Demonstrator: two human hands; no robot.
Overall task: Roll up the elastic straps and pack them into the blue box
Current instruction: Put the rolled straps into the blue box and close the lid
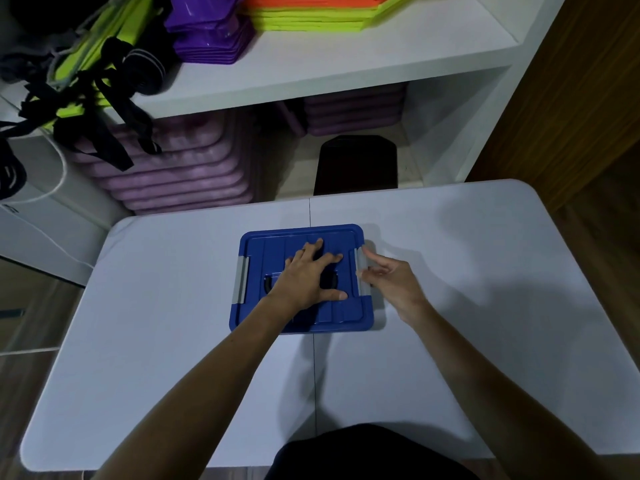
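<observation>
At table (138, 306) centre sits the blue box (301, 233), lid on. Left hand (306, 275) presses flat on the lid, fingers spread. Right hand (388, 275), at 3 o'clock, apparently touches the grey latch (361, 268), fingers relaxed, grasping nothing.

Table: we see a white folding table (173, 306) filling the lower frame, a seam down its middle.
On it: a blue box (301, 278), lid on, at frame centre.
Shelf: we see a white shelf (311, 77) at top, carrying purple, green and orange stacks.
</observation>
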